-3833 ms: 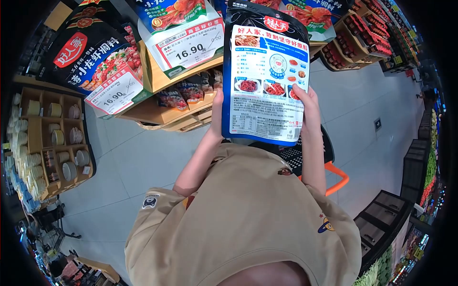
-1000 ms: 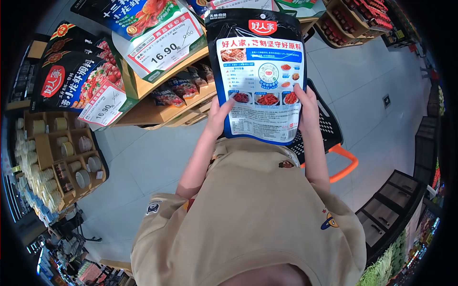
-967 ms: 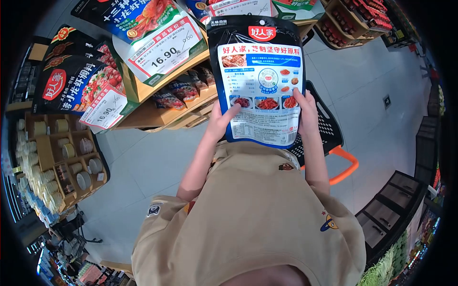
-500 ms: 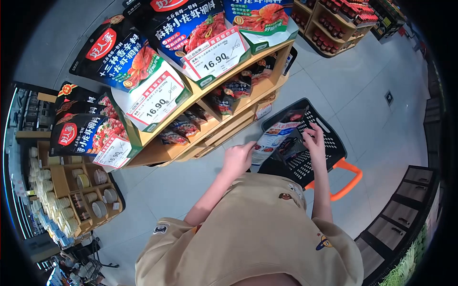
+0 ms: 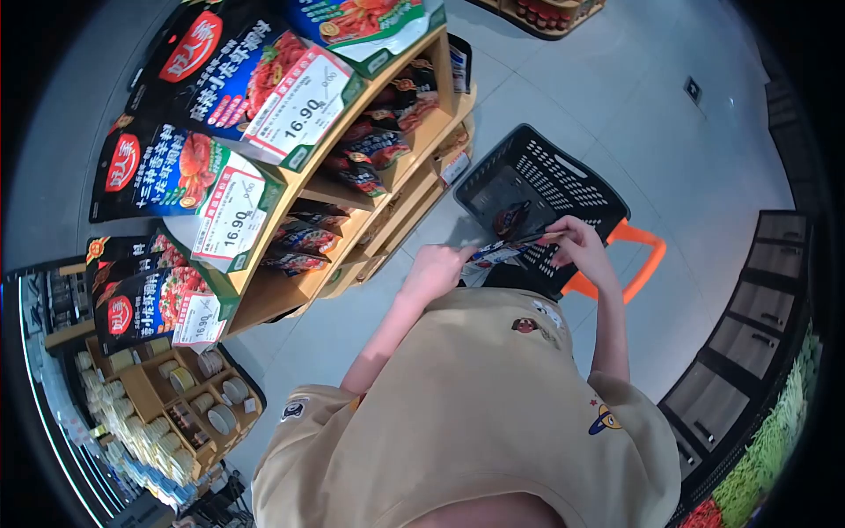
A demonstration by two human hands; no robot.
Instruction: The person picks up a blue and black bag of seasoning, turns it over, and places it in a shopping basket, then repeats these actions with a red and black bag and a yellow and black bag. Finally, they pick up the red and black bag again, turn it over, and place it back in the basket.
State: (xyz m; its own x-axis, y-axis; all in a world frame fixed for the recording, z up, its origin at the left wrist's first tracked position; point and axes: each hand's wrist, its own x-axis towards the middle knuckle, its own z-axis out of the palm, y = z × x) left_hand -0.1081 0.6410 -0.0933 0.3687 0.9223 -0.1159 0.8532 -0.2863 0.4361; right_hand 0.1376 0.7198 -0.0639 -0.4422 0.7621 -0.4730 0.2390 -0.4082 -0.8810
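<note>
A seasoning packet [image 5: 497, 253] is stretched between my two hands just above the near side of a black shopping basket [image 5: 581, 176]. My left hand [image 5: 436, 271] is closed on the packet's left end. At the other end, my right hand [image 5: 579, 250] pinches the packet's edge with bent fingers. The packet is tipped so that little of its printed face shows. Inside the basket lies a dark item [image 5: 510, 218], partly hidden behind the packet. The basket's orange handle [image 5: 647, 255] sticks out beside my right forearm.
On my left, a wooden shelf [image 5: 352, 207] holds several black-and-blue seasoning pouches [image 5: 238, 79] with price cards [image 5: 304, 110]. Behind it stands a rack of bowls [image 5: 194, 396]. Dark drawers [image 5: 717, 400] and green produce [image 5: 761, 449] line the right side.
My right hand has come from beside the packet onto its right end. The packet has tipped from upright to nearly flat. The camera view has shifted.
</note>
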